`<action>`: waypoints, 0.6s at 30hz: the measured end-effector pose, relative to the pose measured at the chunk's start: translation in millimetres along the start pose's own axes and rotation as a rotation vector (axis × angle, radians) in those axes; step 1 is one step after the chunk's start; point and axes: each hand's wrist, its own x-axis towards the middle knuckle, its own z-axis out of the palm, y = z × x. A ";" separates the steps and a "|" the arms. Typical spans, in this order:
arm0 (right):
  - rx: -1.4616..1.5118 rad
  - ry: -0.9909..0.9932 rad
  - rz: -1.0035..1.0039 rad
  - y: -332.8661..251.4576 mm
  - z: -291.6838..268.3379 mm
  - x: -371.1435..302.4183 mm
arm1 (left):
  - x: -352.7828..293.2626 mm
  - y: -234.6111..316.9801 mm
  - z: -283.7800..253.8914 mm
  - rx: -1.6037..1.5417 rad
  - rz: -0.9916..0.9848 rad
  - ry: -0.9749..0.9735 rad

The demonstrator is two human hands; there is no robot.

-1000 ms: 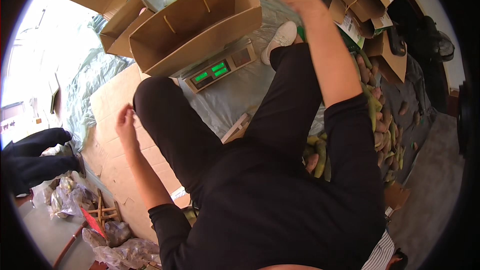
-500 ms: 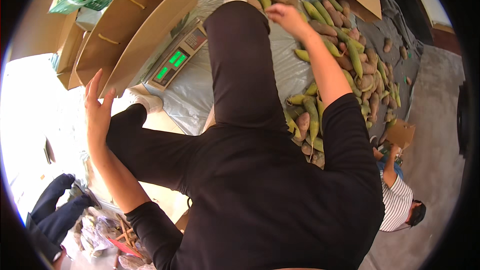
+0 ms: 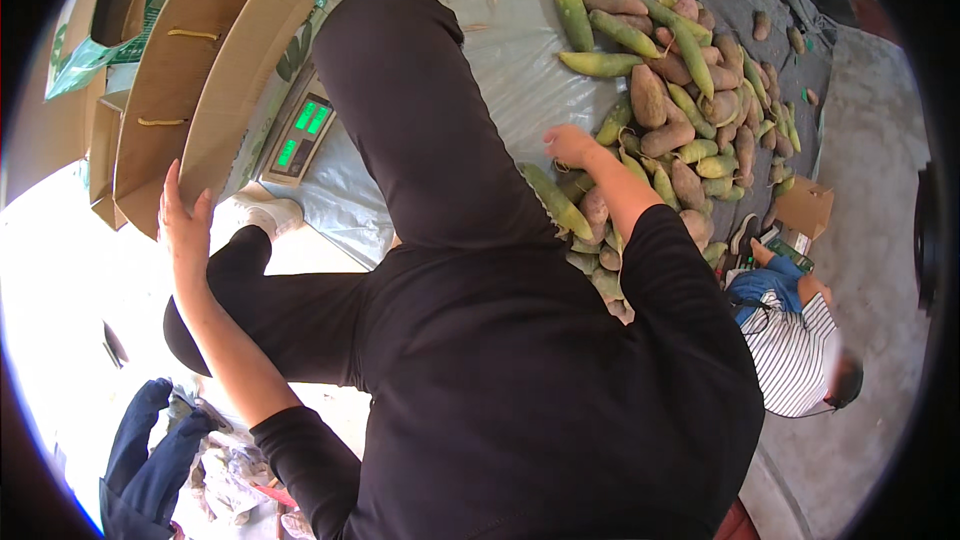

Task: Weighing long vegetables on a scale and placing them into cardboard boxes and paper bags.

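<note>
Prob. reaching step: R hand (image 3: 572,146) curled, grip unclear, by radishes (image 3: 556,202) on plastic sheet (image 3: 500,70); L hand (image 3: 185,230) spread, nothing gripped, nr box (image 3: 245,75); a pickup'd need R loosened, then closed.

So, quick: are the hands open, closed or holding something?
Left hand: open, fingers extended by the cardboard box; whether it touches cannot be told.
Right hand: fingers curled near the vegetable pile; whether it grips anything cannot be told.

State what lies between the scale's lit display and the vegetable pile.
The head view shows, from display to vegetable pile, the person's black-trousered right leg, then plastic sheet.
</note>
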 end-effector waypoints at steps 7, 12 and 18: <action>-0.214 -0.039 0.070 41.2 -26.6 -18.6 | 3.9 -3.1 6.8 0.013 -0.100 0.008; -0.401 -0.156 0.189 73.1 -11.4 -27.4 | 9.3 -6.3 15.3 -0.039 -0.022 0.057; -0.328 -0.144 0.222 48.7 -6.8 -55.8 | 6.1 -6.9 13.3 -0.031 -0.060 0.096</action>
